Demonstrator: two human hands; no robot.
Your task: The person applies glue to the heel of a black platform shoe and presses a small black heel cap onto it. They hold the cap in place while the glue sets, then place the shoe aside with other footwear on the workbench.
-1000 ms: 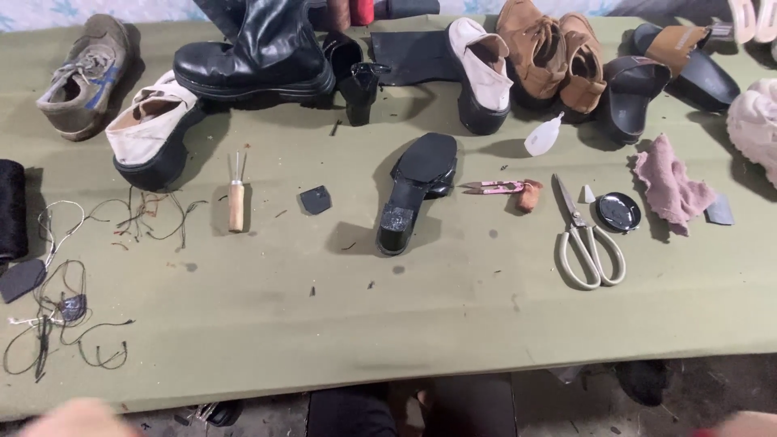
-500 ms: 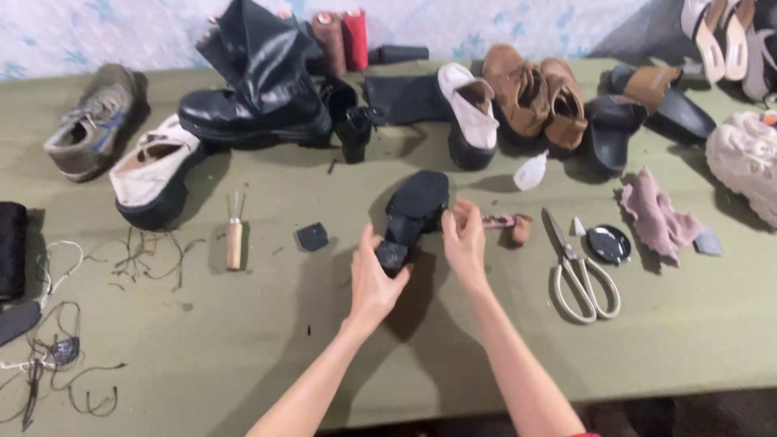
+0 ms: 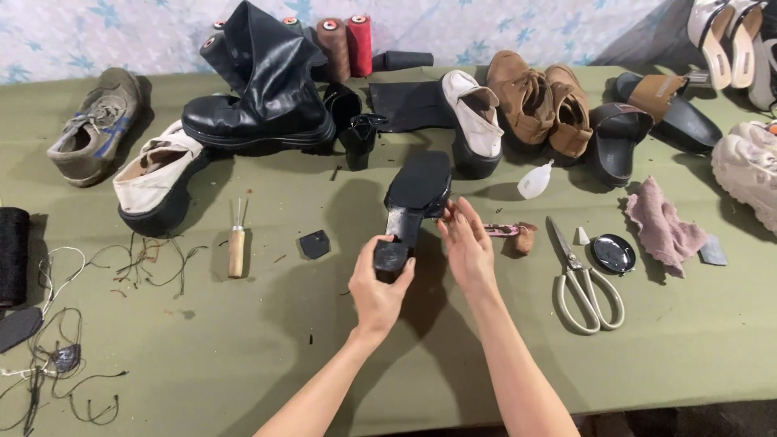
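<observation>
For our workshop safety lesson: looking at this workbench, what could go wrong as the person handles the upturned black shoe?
1. The left hand grips only the heel of the black shoe, while the right hand touches its side; it could perhaps twist or slip.
2. The scissors lie beside the right forearm and might be knocked.
3. The awl lies with its points bare, so a careless reach could get pricked.

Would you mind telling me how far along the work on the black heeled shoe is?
Early. Done: the black shoe lies sole-up. In hand: the left hand grips its heel block, the right hand steadies its side. Left: the loose heel tip, awl and scissors lie untouched.
</observation>
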